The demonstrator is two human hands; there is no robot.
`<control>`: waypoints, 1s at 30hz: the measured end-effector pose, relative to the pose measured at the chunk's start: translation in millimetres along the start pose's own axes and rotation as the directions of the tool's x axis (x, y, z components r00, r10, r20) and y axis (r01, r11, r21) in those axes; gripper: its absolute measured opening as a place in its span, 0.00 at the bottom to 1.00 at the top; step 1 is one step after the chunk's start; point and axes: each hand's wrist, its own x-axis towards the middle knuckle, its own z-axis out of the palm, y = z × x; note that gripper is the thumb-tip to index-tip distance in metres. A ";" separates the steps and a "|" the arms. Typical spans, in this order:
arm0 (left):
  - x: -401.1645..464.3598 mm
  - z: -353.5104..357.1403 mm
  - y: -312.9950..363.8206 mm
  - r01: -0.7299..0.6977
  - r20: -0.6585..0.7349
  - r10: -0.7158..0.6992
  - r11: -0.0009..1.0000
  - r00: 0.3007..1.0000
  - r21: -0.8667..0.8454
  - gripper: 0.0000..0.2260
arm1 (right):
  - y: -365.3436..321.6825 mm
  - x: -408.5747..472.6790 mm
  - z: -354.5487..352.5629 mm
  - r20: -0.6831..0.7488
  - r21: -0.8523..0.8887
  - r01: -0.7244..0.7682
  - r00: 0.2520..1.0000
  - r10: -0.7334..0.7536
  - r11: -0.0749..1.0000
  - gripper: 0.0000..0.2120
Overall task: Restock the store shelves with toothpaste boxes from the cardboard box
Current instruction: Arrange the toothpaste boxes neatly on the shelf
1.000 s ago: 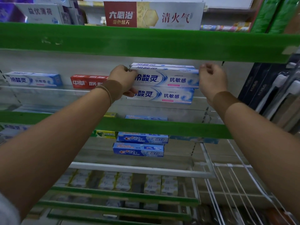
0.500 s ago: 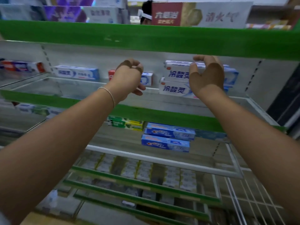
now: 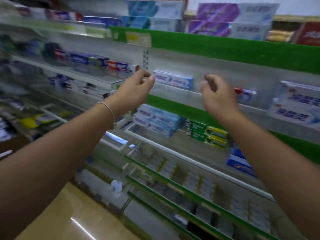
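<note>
Midframe, my left hand (image 3: pixel 134 91) and right hand (image 3: pixel 217 96) raised with fingers loosely curled, holding nothing, stacked white-and-blue toothpaste boxes (image 3: pixel 297 108) on the shelf (image 3: pixel 190 110) at right edge, motion-blurred.

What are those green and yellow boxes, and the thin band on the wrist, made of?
The green and yellow boxes look like printed cardboard with a slight sheen: flat faces, sharp folded edges. The band on the left wrist looks like pale metal or tiny beads; it is thin and catches light, but blur leaves it open.
</note>
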 end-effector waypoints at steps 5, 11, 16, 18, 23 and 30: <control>-21.1 -117.7 -61.5 0.101 -0.137 -0.087 0.990 0.987 0.098 0.19 | -56.0 -4.1 88.9 0.118 0.093 0.012 0.993 -0.024 0.996 0.18; -58.1 -225.3 -111.5 0.209 -0.323 -0.174 0.975 0.930 0.077 0.19 | -128.2 -14.5 199.7 0.246 0.222 -0.004 0.968 -0.052 0.975 0.16; -89.0 -287.1 -142.0 0.292 -0.417 -0.233 0.953 0.878 0.080 0.26 | -185.9 -33.4 271.9 0.404 0.335 0.004 0.903 -0.148 0.942 0.16; -101.2 -307.9 -154.9 0.309 -0.457 -0.237 0.947 0.857 0.089 0.23 | -205.6 -38.9 299.3 0.437 0.375 0.004 0.881 -0.181 0.927 0.16; -120.0 -358.8 -191.7 0.397 -0.584 -0.270 0.913 0.765 0.098 0.19 | -245.9 -44.2 374.2 0.522 0.429 -0.013 0.820 -0.236 0.903 0.17; -105.1 -431.1 -246.8 0.527 -0.676 -0.337 0.845 0.655 0.088 0.21 | -299.1 -32.4 489.9 0.608 0.484 0.006 0.717 -0.341 0.875 0.18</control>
